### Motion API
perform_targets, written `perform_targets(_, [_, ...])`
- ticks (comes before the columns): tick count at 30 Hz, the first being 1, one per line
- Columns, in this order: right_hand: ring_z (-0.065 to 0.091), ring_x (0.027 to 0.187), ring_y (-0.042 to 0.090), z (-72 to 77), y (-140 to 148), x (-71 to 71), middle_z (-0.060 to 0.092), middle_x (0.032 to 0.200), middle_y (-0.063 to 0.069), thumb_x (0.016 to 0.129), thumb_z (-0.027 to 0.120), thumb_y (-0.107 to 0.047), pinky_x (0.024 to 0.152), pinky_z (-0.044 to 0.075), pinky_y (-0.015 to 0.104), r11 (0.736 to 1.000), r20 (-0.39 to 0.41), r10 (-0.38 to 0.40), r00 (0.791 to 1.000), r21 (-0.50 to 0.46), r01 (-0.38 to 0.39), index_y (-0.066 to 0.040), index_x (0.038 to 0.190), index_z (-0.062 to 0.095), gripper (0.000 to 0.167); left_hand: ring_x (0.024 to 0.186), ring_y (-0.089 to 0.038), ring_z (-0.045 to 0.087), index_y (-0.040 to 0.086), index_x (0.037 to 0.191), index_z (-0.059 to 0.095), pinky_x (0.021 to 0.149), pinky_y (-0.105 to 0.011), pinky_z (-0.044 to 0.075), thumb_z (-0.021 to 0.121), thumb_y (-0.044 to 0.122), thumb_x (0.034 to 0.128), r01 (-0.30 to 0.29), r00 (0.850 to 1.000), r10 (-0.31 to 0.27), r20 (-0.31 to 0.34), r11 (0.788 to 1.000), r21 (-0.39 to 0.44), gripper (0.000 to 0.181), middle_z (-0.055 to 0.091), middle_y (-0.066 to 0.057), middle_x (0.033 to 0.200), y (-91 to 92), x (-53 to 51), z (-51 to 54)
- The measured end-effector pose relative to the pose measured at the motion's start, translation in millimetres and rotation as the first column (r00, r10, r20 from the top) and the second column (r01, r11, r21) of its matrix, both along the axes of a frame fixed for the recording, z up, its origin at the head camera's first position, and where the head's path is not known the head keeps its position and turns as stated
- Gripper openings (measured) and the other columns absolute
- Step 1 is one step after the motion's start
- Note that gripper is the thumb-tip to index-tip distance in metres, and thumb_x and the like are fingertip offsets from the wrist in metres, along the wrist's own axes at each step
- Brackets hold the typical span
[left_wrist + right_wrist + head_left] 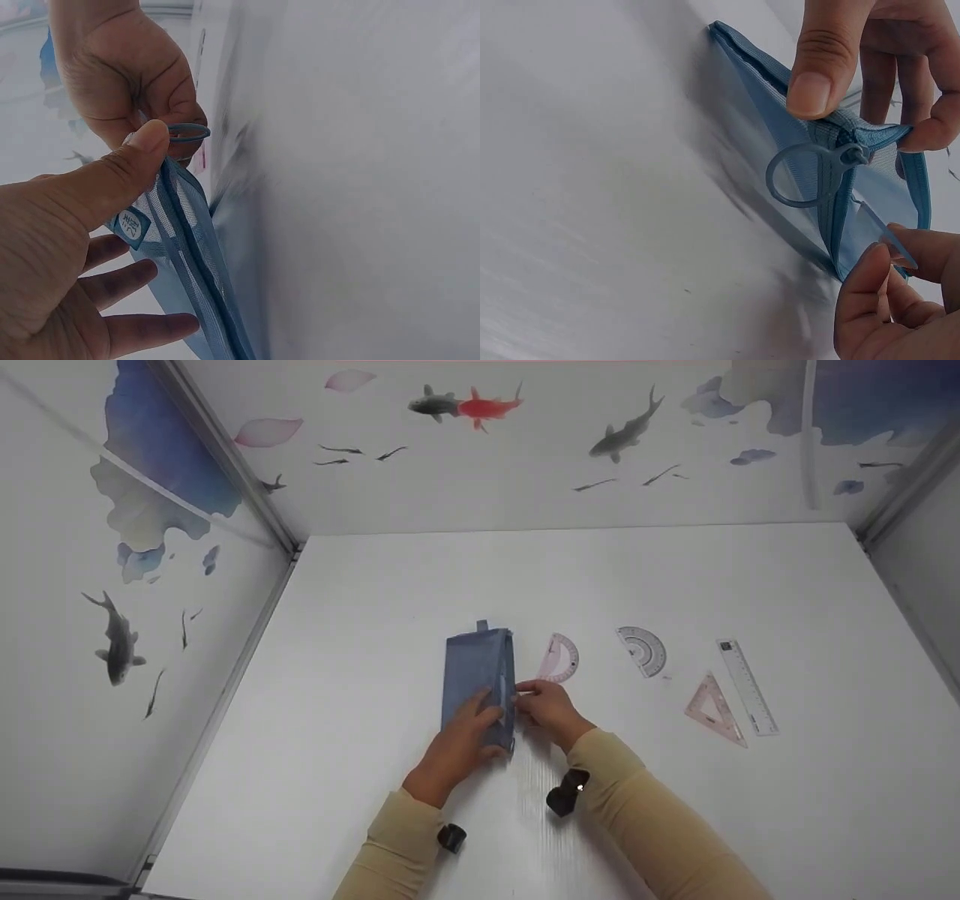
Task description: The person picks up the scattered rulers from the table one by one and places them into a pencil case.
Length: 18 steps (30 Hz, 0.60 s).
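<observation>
A blue mesh zip pouch [469, 664] lies lengthwise on the white table with its zip side to the right. My left hand [461, 739] grips its near end, thumb on the zip edge. A ring-shaped zip pull [774, 176] hangs by that thumb in the right wrist view. At the pouch's right side, my right hand [551, 709] pinches a thin, clear flat piece [887, 234] with a straight edge, at the pouch's opening. Most of that piece is hidden, so its kind cannot be told.
To the right lie a pink protractor [572, 658], a clear protractor [649, 651], a pink set square [720, 716] and a clear ruler [750, 690]. White panels printed with fish [487, 409] stand at the back and left of the table.
</observation>
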State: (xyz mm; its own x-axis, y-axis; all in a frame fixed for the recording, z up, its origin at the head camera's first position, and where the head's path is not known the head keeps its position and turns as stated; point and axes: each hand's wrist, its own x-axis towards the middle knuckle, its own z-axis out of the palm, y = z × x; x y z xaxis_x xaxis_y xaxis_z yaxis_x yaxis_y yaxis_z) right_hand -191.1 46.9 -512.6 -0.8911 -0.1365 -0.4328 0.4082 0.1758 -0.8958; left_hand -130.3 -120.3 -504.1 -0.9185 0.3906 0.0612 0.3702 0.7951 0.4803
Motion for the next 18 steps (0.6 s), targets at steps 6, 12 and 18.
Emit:
perform_targets(6, [0.055,0.076,0.014,1.2,-4.1,-1.0,0.062,0.094,0.008,0.089,0.060,-0.002,0.063,0.046,0.026,1.000,0.007,-0.007,1.000,0.007,0.007,0.005,0.123,0.060,0.035,0.133,-0.038,0.041,0.014,0.124,0.053,0.096,-0.045,0.048,0.080,0.019,0.0770,-0.008,1.000,0.008,0.008,1.000,0.003,0.054,0.036,-0.020,0.149,-0.3,0.0,0.4])
perform_targets(12, [0.055,0.080,0.015,2.3,-6.3,-0.9,0.063,0.105,0.012,0.090,0.059,-0.003,0.065,0.046,0.026,0.999,-0.002,0.010,1.000,0.033,-0.010,0.003,0.125,0.060,0.036,0.133,-0.039,0.041,0.014,0.124,0.053,0.096,-0.045,0.048,0.079,0.021,0.0774,-0.007,1.000,0.007,0.009,1.000,-0.003,0.054,0.035,-0.020,0.149,-0.9,1.0,1.9])
perform_targets(18, [0.059,0.083,0.016,2.9,-8.1,-0.6,0.064,0.112,0.016,0.090,0.059,-0.004,0.069,0.050,0.027,0.998,-0.046,0.045,0.998,0.045,-0.043,0.005,0.126,0.059,0.037,0.134,-0.039,0.040,0.014,0.125,0.053,0.098,-0.047,0.046,0.078,0.022,0.0784,-0.003,0.999,0.003,0.041,1.000,0.010,0.053,0.034,-0.021,0.150,-1.8,-0.1,2.4])
